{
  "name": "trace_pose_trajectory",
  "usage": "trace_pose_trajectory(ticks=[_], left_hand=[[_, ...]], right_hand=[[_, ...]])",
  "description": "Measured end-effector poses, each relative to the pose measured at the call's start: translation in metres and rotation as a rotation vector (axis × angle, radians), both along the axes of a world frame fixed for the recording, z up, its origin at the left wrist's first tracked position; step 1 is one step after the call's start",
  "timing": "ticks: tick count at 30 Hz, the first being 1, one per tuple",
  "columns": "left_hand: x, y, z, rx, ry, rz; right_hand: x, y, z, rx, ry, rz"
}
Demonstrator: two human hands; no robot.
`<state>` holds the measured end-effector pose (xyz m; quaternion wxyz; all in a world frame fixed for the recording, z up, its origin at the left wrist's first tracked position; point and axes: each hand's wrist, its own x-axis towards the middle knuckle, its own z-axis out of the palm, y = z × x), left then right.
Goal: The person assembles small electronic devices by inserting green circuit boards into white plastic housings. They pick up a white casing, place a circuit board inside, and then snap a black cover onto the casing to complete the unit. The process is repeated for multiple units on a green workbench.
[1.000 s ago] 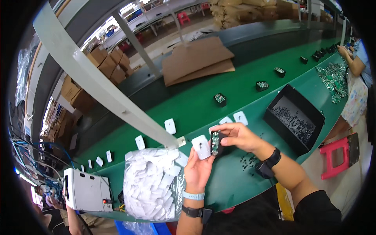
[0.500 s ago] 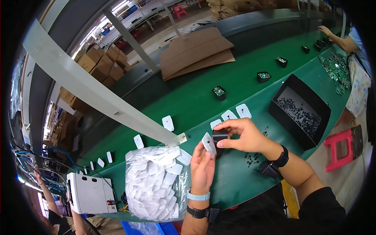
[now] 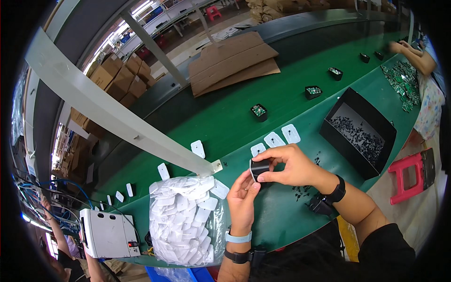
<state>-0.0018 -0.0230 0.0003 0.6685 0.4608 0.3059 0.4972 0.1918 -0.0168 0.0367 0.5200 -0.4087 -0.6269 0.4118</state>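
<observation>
My right hand [image 3: 293, 164] is closed around a small black plastic case [image 3: 260, 169]. A white plastic cover [image 3: 252, 170] now sits edge-on against the open left face of that case. The bent fingers of my left hand [image 3: 242, 197] touch the cover's near edge, thumb toward the case. How fully the cover is seated cannot be seen. Just beyond my hands lie three loose white covers [image 3: 273, 139], each with a small dark piece at its middle. Small black parts [image 3: 303, 191] are scattered on the green table by my right wrist.
A clear bag of white covers [image 3: 181, 221] lies left of my forearm. To the right stands a black box of small parts [image 3: 359, 134]. Black cases with circuit boards [image 3: 259, 112] line the green belt. A white post [image 3: 127, 122] crosses the left side; a co-worker's hand [image 3: 406, 48] is far right.
The white cover has gone from tilted beside the black case to lying against it. The cases and covers on the belt have shifted slightly left. The co-worker's hand has moved.
</observation>
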Motion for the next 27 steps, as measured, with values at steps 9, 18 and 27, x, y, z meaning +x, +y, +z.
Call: trace_pose_trajectory(ticks=[9, 18, 27], left_hand=[[0.000, 0.000, -0.007, 0.188, 0.085, 0.060], [-0.001, 0.002, -0.010, 0.232, 0.104, 0.069], [-0.003, 0.002, -0.009, 0.333, 0.198, 0.117]], right_hand=[[0.003, 0.001, -0.002, 0.011, 0.011, 0.067], [-0.002, 0.000, -0.008, -0.026, 0.062, 0.047], [-0.001, 0.001, -0.009, -0.036, 0.015, 0.076]])
